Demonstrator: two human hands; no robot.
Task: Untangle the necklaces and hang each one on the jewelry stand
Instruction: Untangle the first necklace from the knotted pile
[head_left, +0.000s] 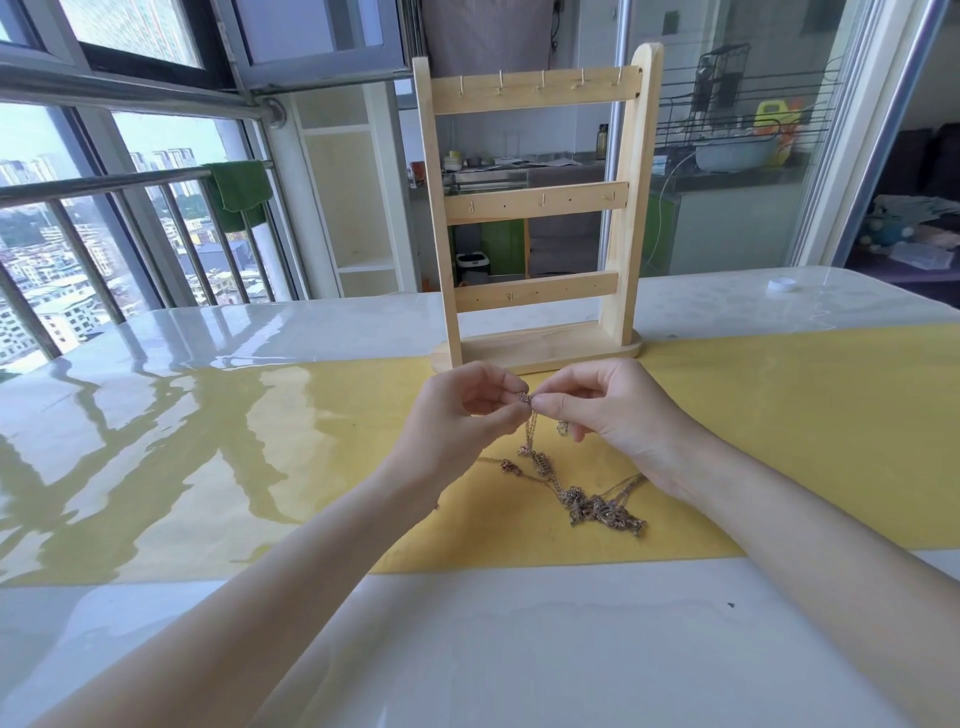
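Left hand and right hand pinch one small clasp of the necklaces between fingertips. Tangled chains trail onto yellow surface; jewelry stand bare behind

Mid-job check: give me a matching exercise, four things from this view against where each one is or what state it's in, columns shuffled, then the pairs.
Things:
1. jewelry stand
2. tangled necklaces
3. white cap
4. green towel

Places or states:
A. draped over the balcony railing
B. heaped on the yellow mat, one strand pinched by the left hand and the right hand
C. upright, hooks bare
D. far right on the table

Pairs: 1-C, 2-B, 3-D, 4-A
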